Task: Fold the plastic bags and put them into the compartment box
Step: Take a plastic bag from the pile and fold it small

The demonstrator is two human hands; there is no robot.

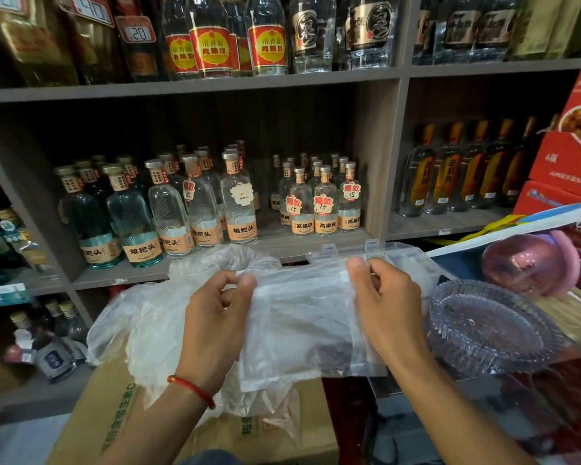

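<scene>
**Two Hands Holding a Clear Plastic Bag**

Left hand (220, 317) up in front of the shelves, fingers (245, 280) and thumb pinching the top edge of a clear plastic bag (302, 317). Right hand (388, 307) at the other end of that same edge, fingers (358, 266) curled and pinching it too. Bag stretched flat between both hands, held in the air, partly folded, with layers showing through. Red string bracelet (192, 387) on the left wrist.

More loose plastic bags (141, 323) bunched to the left and below, lying on a cardboard box (121, 407). Clear compartment box (376, 255) just behind the right hand, lid up, white folded things inside, too blurry to name. Ridged glass dish (487, 327) on the worktop (571, 307), just right of the right hand. Pink round thing (524, 263) behind the dish.

Behind it all, shelves (215, 85) packed with bottles (239, 203), many with orange labels and small price tags. Red cartons (564, 162) stacked at the far right.
</scene>
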